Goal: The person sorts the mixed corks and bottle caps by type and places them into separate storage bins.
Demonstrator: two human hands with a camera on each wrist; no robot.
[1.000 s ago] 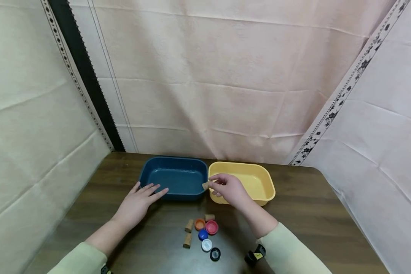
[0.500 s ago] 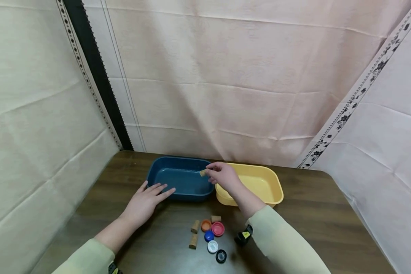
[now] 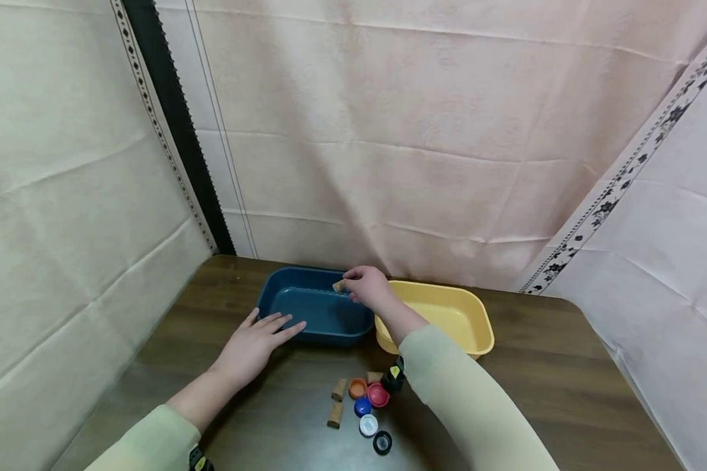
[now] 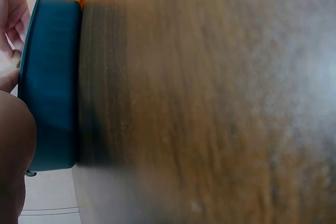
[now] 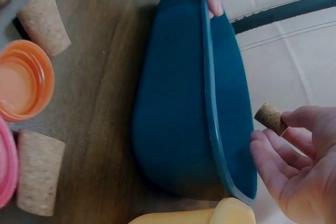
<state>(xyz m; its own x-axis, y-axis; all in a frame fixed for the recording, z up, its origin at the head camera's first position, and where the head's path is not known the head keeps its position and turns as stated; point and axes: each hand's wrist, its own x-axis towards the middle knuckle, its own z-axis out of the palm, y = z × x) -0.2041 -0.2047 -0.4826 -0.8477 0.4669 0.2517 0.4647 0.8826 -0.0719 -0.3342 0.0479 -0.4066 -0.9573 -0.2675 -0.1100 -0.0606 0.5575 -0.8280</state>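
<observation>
Nearest me on the brown wood-grained table [image 3: 536, 366] lay a black ring-shaped cap [image 3: 382, 443], then a round white cap [image 3: 368, 426] and a glossy, rounded blue cap [image 3: 362, 407]. Left of these, a light-brown, tapered cork stopper [image 3: 334, 415] lay with its grainy side down, and a second cork stopper [image 3: 339, 390] lay just beyond it. Next came a pinkish-red round cap [image 3: 378, 395] and a hollow orange cap [image 3: 358, 388] with stepped inner walls, a third cork stopper [image 3: 374, 377] lying just past them, partly hidden by my black wristband [image 3: 393, 374]. My left hand [image 3: 253, 347] grasped nothing, its fingers spread and straight at the near rim of a smooth, dark-blue, round-cornered tub [image 3: 312, 338]. Just right of it sat a pale yellow tub [image 3: 448, 314] of similar shape, its sloping walls partly behind my right forearm. My right hand [image 3: 370, 288] pinched a fourth cork stopper [image 5: 271, 118], speckled and blunt-ended, above the far part of the dark-blue tub. Behind everything hung a creased, cream-coloured cloth [image 3: 353, 163].
</observation>
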